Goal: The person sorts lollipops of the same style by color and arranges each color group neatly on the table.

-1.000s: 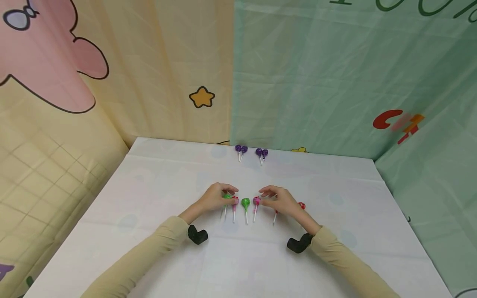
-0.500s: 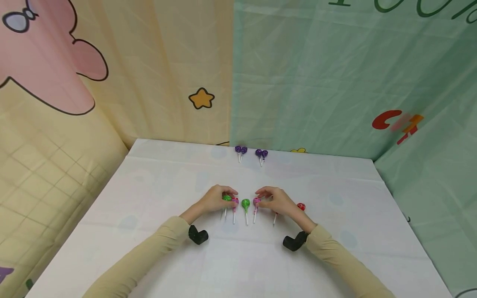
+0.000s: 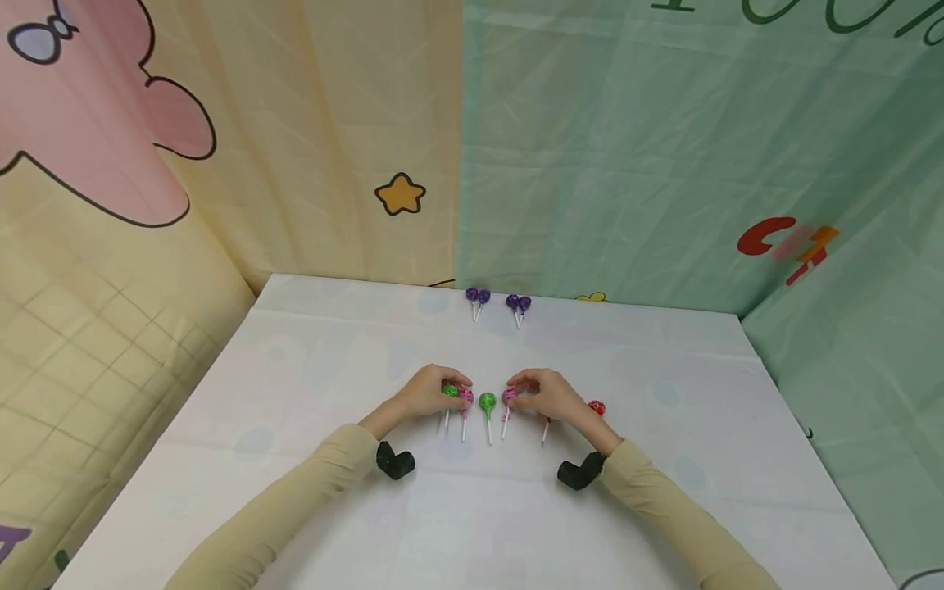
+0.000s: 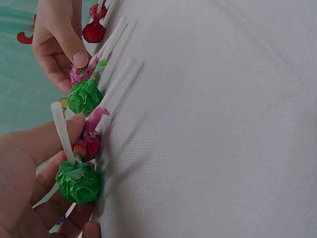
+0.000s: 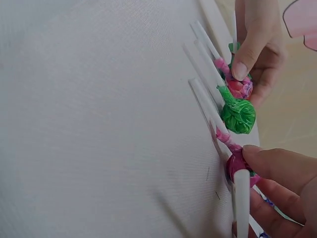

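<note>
My left hand (image 3: 424, 395) pinches the head of a pink lollipop (image 4: 90, 144) between thumb and fingers. A green lollipop (image 4: 79, 183) lies just under that palm, partly covered in the head view. On the other side, my right hand (image 3: 551, 397) pinches a second pink lollipop (image 5: 237, 163) by its head. Between the two hands lies another green lollipop (image 3: 487, 401), its white stick pointing toward me. Beneath the right hand, a lollipop stick (image 3: 545, 432) shows while its head is mostly hidden. A red lollipop (image 3: 596, 407) sits beside the right wrist.
Two pairs of purple lollipops, a left pair (image 3: 478, 296) and a right pair (image 3: 519, 303), lie near the far edge of the white table (image 3: 472, 524). Printed curtains (image 3: 627, 164) hang behind it. Black wrist mounts (image 3: 580, 473) sit below the sleeves.
The right hand has shifted slightly left and its fingers have closed on the pink lollipop. The left hand has stayed nearly still on its own.
</note>
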Available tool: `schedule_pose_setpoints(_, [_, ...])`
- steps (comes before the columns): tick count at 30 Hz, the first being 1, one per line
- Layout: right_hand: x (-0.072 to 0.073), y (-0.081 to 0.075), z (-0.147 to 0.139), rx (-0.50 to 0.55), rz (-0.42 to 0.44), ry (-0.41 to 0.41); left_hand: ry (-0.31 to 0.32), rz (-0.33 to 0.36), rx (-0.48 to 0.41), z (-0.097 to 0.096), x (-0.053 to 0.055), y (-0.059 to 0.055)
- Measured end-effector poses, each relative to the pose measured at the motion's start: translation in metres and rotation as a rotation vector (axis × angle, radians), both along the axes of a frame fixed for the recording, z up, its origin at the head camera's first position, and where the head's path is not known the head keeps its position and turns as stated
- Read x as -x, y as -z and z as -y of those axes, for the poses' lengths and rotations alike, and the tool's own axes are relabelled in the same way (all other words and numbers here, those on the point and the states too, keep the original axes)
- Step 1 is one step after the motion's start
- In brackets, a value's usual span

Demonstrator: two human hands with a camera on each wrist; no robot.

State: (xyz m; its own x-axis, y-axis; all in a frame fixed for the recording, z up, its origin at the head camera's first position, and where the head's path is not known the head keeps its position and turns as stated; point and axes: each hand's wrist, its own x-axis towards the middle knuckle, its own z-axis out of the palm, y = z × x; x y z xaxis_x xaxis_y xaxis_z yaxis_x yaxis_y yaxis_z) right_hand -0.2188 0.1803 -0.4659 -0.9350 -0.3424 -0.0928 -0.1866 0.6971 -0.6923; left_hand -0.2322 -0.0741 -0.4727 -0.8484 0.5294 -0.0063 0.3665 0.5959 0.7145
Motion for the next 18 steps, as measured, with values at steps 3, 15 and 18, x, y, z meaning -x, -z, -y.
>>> schedule_pose_setpoints(3, [0.0023, 0.0003, -0.0004, -0.011, 0.012, -0.011, 0.001, 0.003, -0.010, 0.0005, -0.0005, 0.0002])
schedule_pose_setpoints(15, [0.0050, -0.0031, -0.0007, -0.016, 0.058, -0.014, -0.013, -0.036, -0.025, -0.0006, 0.0021, 0.0057])
schedule_pose_setpoints(18, [0.0052, -0.0037, 0.0005, -0.019, 0.055, -0.009, -0.032, -0.037, -0.020, -0.0011, 0.0019, 0.0053])
